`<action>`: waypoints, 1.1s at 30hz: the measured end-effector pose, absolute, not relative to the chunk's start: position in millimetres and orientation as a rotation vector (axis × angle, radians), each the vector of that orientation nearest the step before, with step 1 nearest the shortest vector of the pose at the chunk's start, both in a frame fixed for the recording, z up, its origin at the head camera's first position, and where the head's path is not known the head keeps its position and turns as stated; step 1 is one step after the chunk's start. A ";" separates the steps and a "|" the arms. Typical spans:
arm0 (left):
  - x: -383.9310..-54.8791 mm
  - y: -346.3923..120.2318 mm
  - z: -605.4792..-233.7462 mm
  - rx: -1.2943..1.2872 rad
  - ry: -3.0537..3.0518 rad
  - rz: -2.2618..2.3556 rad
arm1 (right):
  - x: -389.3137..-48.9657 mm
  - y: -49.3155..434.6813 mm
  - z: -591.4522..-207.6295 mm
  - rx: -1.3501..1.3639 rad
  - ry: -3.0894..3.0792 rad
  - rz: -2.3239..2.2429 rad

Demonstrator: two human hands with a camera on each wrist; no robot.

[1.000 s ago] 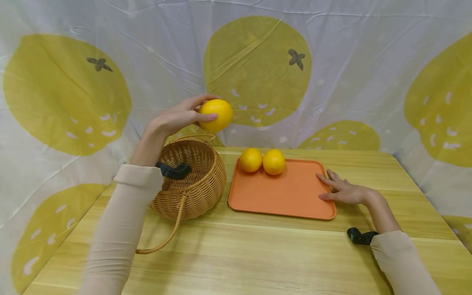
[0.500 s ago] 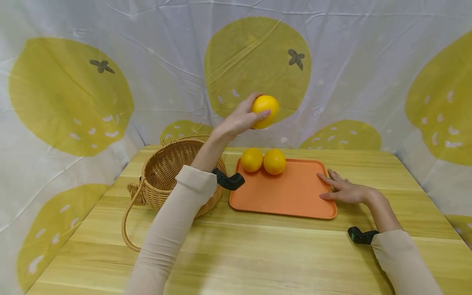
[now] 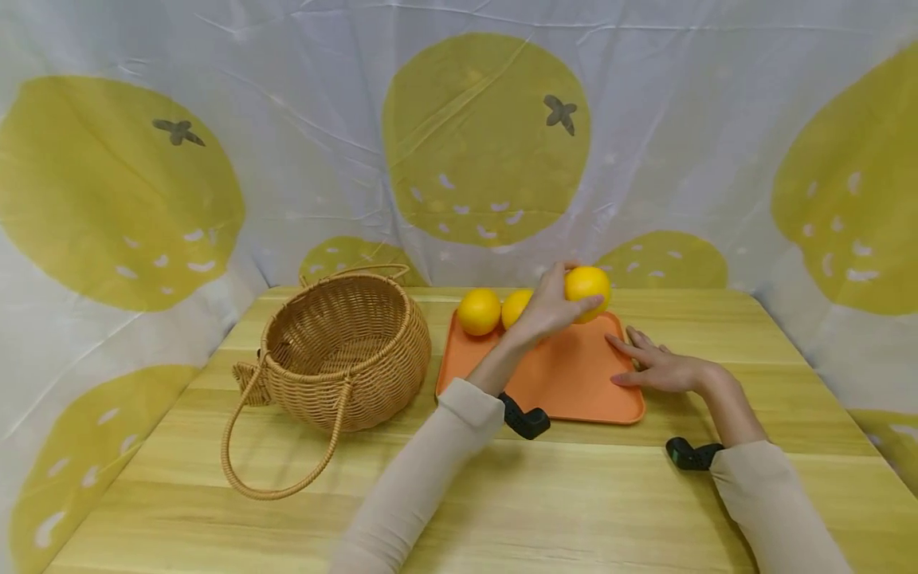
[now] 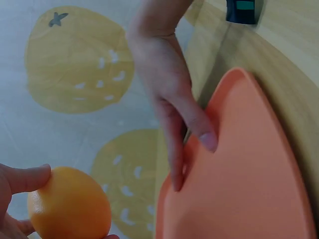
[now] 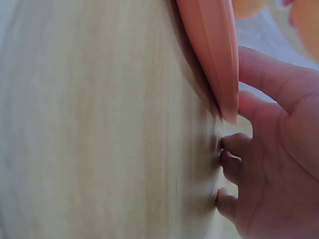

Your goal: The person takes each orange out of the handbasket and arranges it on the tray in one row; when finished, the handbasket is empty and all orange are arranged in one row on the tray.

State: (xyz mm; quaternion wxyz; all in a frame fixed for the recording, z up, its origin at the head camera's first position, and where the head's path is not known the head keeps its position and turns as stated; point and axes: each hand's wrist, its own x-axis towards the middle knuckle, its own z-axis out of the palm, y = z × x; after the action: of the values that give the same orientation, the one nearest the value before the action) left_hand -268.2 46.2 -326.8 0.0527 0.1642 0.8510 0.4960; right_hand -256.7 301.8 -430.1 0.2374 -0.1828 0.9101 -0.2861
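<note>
My left hand [image 3: 548, 309] grips an orange [image 3: 590, 288] over the far right part of the coral tray [image 3: 584, 387]. In the left wrist view thumb and fingers hold this orange [image 4: 70, 206] from its sides. Two more oranges stand side by side at the tray's back left: one [image 3: 479, 312] shows whole, the other [image 3: 514, 306] is partly covered by my left hand. My right hand [image 3: 667, 371] rests at the tray's right edge with fingers spread. Thumb and index finger touch the rim, and the other fingertips [image 5: 227, 204] are on the table in the right wrist view.
A round wicker basket [image 3: 380, 391] stands left of the tray, its inside bare. One handle [image 3: 276, 494] hangs down to the table in front, another arches behind. A white curtain [image 3: 667, 119] with yellow fruit prints encloses the back and sides of the wooden table [image 3: 610, 510].
My left hand has carried the orange from above the basket rightward, then down over the tray. The right hand stays at the tray's edge. The basket is now fully uncovered.
</note>
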 end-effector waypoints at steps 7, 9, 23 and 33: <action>-266.6 78.1 -366.7 0.266 2.719 1.362 | -251.7 296.2 -423.6 -0.489 2.500 -0.771; -266.6 84.3 -375.3 0.232 2.759 1.307 | -249.7 293.7 -420.1 -0.483 2.499 -0.763; -272.2 87.4 -393.0 0.201 2.702 1.309 | -244.3 292.3 -412.7 -0.490 2.484 -0.805; -267.9 84.4 -398.8 0.280 2.706 1.384 | -252.0 297.0 -426.3 -0.484 2.516 -0.761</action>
State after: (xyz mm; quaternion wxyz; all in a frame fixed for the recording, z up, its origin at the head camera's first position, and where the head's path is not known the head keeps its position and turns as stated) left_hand -267.9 84.4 -398.8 0.0444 0.0916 0.8857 0.4530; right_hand -252.0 297.0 -426.3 0.2324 -0.1762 0.9155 -0.2771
